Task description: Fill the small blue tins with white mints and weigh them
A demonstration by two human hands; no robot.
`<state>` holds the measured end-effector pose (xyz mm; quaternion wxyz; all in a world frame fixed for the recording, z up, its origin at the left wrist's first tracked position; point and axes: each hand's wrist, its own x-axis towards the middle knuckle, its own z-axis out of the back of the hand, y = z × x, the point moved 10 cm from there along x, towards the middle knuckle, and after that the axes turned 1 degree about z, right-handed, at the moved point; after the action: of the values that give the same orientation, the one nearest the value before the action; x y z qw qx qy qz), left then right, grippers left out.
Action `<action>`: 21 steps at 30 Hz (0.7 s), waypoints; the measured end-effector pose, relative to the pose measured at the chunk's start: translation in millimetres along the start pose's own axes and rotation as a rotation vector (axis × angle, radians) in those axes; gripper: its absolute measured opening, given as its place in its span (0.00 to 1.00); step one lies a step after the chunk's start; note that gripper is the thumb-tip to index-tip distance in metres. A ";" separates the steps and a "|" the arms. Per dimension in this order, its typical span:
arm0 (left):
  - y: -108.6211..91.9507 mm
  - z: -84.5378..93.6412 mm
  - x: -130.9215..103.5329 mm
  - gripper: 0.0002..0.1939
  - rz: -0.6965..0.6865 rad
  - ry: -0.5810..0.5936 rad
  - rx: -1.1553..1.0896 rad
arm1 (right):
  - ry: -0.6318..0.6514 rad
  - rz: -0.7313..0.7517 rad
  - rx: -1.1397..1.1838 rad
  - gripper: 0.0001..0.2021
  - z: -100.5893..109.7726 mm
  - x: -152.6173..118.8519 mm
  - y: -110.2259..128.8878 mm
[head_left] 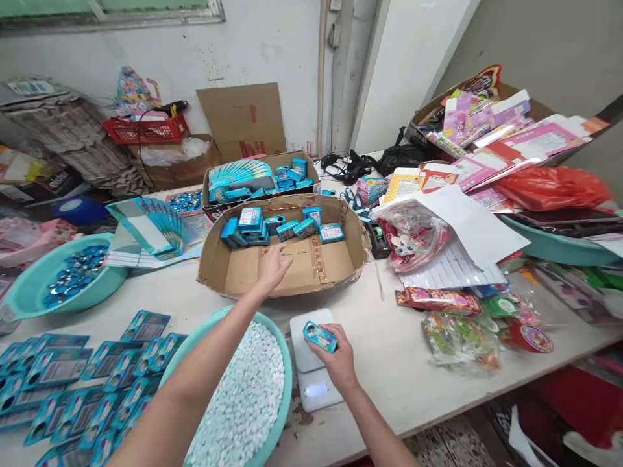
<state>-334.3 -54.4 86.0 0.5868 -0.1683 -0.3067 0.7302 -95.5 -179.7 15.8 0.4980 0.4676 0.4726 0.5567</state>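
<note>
My right hand (pixel 339 358) grips a small blue printed box (pixel 320 336) just over the top plate of a white kitchen scale (pixel 318 376), whose display is lit. I cannot tell whether the box touches the plate. My left hand (pixel 275 267) reaches over the near side of a shallow cardboard box (pixel 243 267), fingers apart and nothing in them. Several blue boxes (pixel 250 220) like the held one lie along that carton's far side. Under my left forearm stands a turquoise basin (pixel 287 363) filled with pale mint-coloured candies (pixel 253 383), partly hidden by the arm.
Rows of flat blue packages (pixel 58 370) cover the table's left side. Behind them is a turquoise bowl (pixel 19 295) of shiny blue pieces. A second carton (pixel 214 211) stands behind the first. Papers (pixel 467 220), candy bags (pixel 460 340) and a tape dispenser (pixel 378 240) lie to the right.
</note>
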 end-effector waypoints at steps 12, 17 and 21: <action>-18.0 -99.7 126.1 0.21 0.092 0.118 0.202 | -0.080 0.150 -0.316 0.24 55.4 -27.5 8.9; -18.8 -60.8 73.3 0.18 0.012 0.169 -0.029 | -0.137 0.211 -0.337 0.13 72.1 -20.1 49.0; -1.3 -13.9 -17.1 0.20 0.242 0.212 -0.825 | -0.154 0.284 -0.300 0.14 56.6 -20.2 84.3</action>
<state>-320.6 -67.2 74.4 0.4091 -0.4972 -0.4886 0.5888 -47.5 -201.2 104.9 0.5131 0.4913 0.2745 0.6481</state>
